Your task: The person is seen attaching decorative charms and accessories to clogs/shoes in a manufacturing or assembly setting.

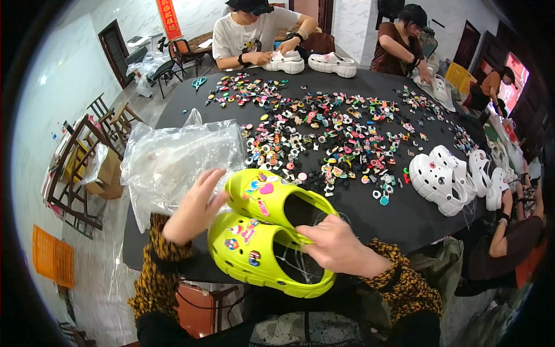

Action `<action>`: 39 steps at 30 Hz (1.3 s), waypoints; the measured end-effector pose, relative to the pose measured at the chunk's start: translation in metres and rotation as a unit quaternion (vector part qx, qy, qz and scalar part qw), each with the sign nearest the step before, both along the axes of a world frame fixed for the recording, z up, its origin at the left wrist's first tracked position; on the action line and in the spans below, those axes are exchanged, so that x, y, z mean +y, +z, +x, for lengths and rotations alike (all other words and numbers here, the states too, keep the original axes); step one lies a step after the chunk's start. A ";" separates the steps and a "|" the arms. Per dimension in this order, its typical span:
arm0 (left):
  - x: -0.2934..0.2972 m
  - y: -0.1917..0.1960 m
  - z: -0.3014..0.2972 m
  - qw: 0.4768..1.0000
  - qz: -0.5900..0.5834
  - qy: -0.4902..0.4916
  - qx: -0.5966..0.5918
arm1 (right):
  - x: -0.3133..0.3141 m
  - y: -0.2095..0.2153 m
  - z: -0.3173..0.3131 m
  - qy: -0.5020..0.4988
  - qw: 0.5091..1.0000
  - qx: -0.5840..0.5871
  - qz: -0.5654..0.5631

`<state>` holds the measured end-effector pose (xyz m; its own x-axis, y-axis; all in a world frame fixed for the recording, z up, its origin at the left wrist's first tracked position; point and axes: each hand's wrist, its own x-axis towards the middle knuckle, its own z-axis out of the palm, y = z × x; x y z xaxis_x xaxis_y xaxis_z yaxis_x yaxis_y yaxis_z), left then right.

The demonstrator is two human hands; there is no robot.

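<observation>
A pair of lime-green clogs hangs over the near edge of the table, side by side with toes to the left. The far clog [240, 188] carries a pink heart and other coloured charms in its holes. On the near clog [222, 260] there are several more charms, and a thin clear tie shows inside its opening. My right hand [341, 246] is closed around the adjoining rims of both clogs. Beside their toes, my left hand [195, 208] is raised with fingers stretched out, slightly blurred and holding nothing.
A crumpled clear plastic bag [179, 162] lies at the left of the black table [179, 107]. Loose shoe charms [324, 130] cover its middle. White clogs [442, 179] stand at the right. Across the table, a person works on white clogs [286, 62]; teal scissors [199, 82] lie nearby.
</observation>
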<state>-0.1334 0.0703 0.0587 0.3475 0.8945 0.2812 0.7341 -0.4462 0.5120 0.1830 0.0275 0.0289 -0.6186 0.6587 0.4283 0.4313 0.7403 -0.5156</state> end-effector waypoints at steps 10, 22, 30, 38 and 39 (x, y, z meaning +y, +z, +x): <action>-0.072 -0.021 0.024 0.994 0.026 -0.064 0.089 | -0.003 -0.007 -0.053 0.072 0.976 -0.191 0.070; -0.058 -0.014 0.046 0.983 0.067 -0.109 0.132 | 0.154 0.022 -0.009 0.040 0.973 -0.015 -0.227; -0.069 -0.009 0.055 0.978 0.066 -0.056 0.191 | 0.190 -0.047 -0.055 0.114 0.962 -0.205 0.143; -0.069 -0.027 0.035 0.993 0.085 -0.042 0.064 | 0.192 -0.089 -0.078 0.199 0.956 -0.115 0.181; -0.069 -0.029 0.033 0.994 0.085 -0.044 0.047 | 0.193 -0.088 -0.074 0.202 0.956 -0.113 0.179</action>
